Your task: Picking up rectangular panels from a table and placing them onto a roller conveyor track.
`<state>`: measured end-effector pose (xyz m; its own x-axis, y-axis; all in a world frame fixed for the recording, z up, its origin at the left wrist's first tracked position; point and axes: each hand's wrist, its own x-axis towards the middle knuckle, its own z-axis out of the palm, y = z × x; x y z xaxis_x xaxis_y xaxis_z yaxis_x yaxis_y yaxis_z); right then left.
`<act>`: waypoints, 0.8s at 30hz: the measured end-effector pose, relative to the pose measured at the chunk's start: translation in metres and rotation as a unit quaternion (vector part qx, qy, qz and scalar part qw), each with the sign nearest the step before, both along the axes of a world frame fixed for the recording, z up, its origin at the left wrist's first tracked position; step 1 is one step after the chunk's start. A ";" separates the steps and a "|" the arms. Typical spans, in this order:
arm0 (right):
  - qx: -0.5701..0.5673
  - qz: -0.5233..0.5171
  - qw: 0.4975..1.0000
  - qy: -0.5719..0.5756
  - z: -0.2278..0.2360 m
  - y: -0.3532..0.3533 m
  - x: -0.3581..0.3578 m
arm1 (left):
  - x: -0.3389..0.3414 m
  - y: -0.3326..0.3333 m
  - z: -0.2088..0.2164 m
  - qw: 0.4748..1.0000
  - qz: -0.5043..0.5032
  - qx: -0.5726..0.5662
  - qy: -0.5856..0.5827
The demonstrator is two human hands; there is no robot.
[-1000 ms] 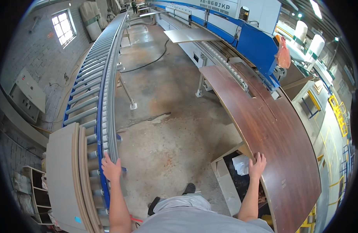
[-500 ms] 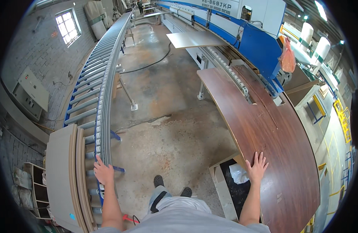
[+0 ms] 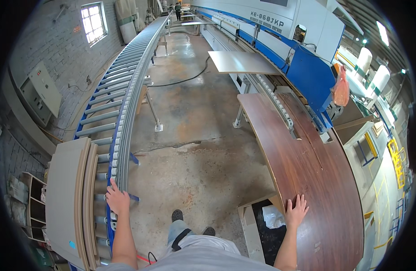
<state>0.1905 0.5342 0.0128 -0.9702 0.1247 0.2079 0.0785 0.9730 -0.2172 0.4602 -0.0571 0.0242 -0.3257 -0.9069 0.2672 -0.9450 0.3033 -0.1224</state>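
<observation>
Here, a spread, empty right hand [image 3: 297, 211] is resting on a brown wood-grain tabletop [image 3: 330, 194]. Left of that tabletop, an open, empty left hand [image 3: 117, 200] is touching a blue-framed metal roller conveyor [image 3: 98, 119]; light contact is probably helping.

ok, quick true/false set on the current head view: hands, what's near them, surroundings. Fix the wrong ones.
1. The right hand rests on the brown wood-grain tabletop with fingers spread. True.
2. The left hand is holding up a board. False: the left hand is at the edge of the roller conveyor, with no board in it.
3. The stacked grey-brown boards are to the left of the left hand. True.
4. The red plastic bag hangs from the brick wall. False: the red plastic bag hangs by the blue end of the long machine.
5. A crumpled white item lies to the left of the right hand. True.
</observation>
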 end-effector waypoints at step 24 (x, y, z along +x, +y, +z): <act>-0.027 -0.015 0.999 0.020 -0.007 0.007 -0.001 | 0.003 0.001 -0.001 1.000 -0.015 -0.001 0.026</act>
